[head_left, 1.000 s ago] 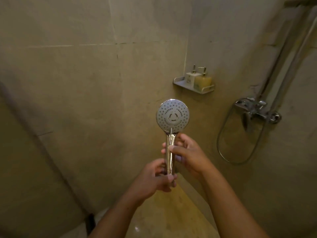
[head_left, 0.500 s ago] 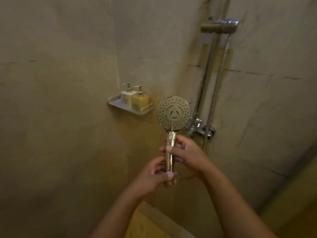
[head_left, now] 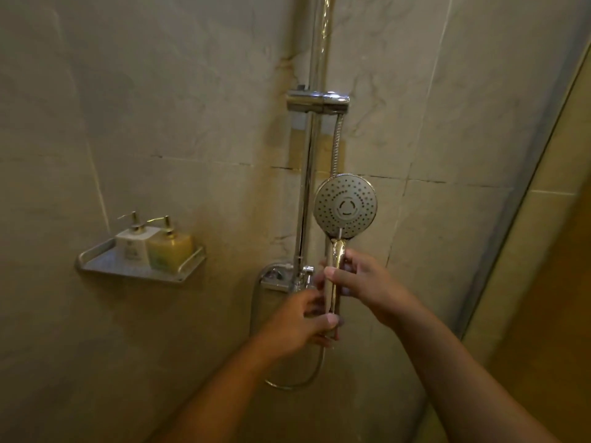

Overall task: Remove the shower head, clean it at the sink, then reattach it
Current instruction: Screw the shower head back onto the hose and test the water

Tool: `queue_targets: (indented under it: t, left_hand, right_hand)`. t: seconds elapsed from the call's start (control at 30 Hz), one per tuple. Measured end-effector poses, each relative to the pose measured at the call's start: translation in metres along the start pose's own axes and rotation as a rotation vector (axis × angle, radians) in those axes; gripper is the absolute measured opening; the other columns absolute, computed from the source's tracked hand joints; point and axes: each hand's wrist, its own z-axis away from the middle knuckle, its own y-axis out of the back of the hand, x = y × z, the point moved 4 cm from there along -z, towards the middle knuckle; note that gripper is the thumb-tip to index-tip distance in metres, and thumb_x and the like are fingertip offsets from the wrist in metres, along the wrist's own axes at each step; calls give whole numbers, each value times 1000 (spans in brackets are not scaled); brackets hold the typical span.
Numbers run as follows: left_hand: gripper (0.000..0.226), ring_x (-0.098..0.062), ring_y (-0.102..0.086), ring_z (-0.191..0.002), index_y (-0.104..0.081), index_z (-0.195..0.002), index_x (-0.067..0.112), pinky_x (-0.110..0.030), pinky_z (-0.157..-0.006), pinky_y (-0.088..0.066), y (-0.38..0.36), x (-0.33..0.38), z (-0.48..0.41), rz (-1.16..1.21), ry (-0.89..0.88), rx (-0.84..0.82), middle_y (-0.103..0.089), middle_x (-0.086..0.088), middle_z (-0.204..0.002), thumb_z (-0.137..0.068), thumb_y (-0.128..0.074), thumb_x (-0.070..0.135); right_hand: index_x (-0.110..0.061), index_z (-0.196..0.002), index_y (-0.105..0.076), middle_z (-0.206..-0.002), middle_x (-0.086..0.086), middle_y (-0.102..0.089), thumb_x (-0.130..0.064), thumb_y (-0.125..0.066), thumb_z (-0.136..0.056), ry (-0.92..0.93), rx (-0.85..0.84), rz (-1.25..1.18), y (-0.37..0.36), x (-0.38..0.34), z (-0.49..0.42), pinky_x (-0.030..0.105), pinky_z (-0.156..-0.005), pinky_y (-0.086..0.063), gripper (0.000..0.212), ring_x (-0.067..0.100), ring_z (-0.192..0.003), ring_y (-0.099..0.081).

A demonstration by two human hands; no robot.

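While both hands grip it, shower head [head_left: 345, 210] stands upright

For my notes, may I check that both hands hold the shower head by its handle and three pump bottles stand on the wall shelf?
Not quite. The head view shows two on the wall shelf, a white pump bottle and a yellow pump bottle, not three. Otherwise yes: the left hand and right hand hold the shower head by its handle.
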Motion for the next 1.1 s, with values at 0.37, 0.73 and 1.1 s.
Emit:
queue_targets:
  t: [0.37,0.73,1.1]
  left_hand:
    - [36,-23,-73,-94,-58,-124,16,-45,-84,-60,28,6,-48,-124,-75,-78,-72,-11,-110,-90,-65,7]
    - [30,-23,-74,-95,-59,-120,15,-39,-87,-60,-1,14,-84,-145,-69,-65,-72,-15,-109,-91,-65,8]
    - [35,-22,-74,-93,-56,-124,21,-37,-85,-60,-6,9,-98,-161,-108,-111,-72,-12,-106,-92,-65,13]
  right_hand:
    - [-14,-123,-56,-103,7,-77,-11,-64,-95,4,148,12,4,-2,-47,39,-86,-60,29,20,-94,-75]
    - [-21,-116,-55,-102,8,-76,-14,-68,-92,47,111,64,48,3,-59,30,-76,-56,28,16,-90,-75]
    - [-14,-116,-56,-105,17,-73,-10,-67,-92,65,120,-1,62,10,-60,44,-88,-60,26,25,-93,-75]
